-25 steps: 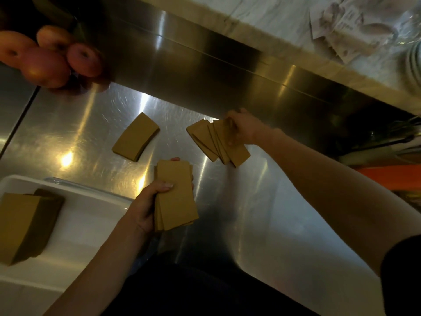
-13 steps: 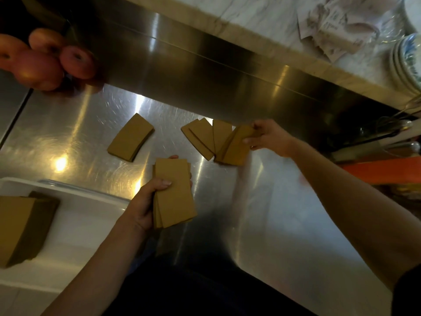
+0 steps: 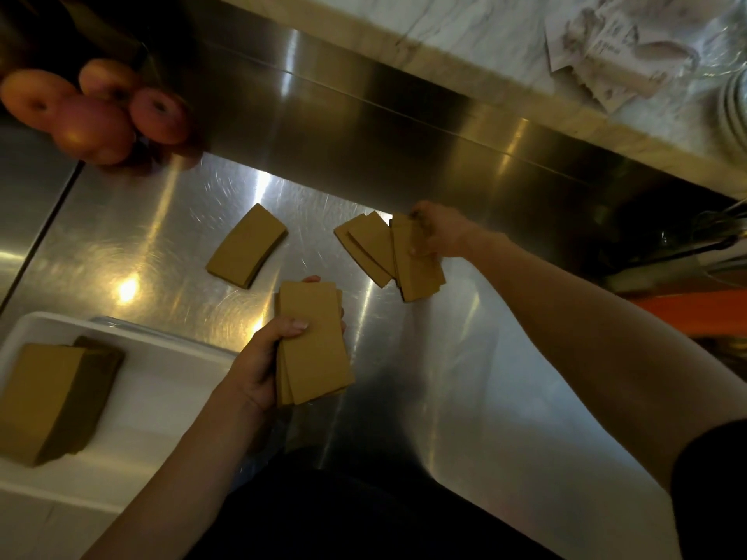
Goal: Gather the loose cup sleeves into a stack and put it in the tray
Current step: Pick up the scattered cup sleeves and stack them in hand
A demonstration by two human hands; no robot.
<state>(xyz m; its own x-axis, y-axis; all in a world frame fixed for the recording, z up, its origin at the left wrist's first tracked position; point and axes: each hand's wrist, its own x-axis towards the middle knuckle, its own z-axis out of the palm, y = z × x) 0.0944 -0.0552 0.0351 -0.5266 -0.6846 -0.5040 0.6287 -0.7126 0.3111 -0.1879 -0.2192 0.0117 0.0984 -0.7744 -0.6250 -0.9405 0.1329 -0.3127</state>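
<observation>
Grip: your left hand point(image 3: 262, 357) clamps the sleeve stack point(image 3: 313, 343), thumb on top. From that stack, your right hand point(image 3: 438, 232) is at 1 o'clock, gripping the far end of the fanned sleeves point(image 3: 376, 252). A loose pile point(image 3: 246, 245) lies at 11 o'clock, the tray point(image 3: 161, 377) at 8 o'clock.

from my feed: a small pile of round red-orange apples point(image 3: 97, 111) sits at the far left of the scratched stainless steel counter point(image 3: 141, 236), right against the shiny steel backsplash point(image 3: 364, 115). up on the pale marble ledge point(image 3: 465, 30) are some crumpled printed paper slips point(image 3: 618, 54), with stacked plates point(image 3: 737, 111) blurry at the right edge.
</observation>
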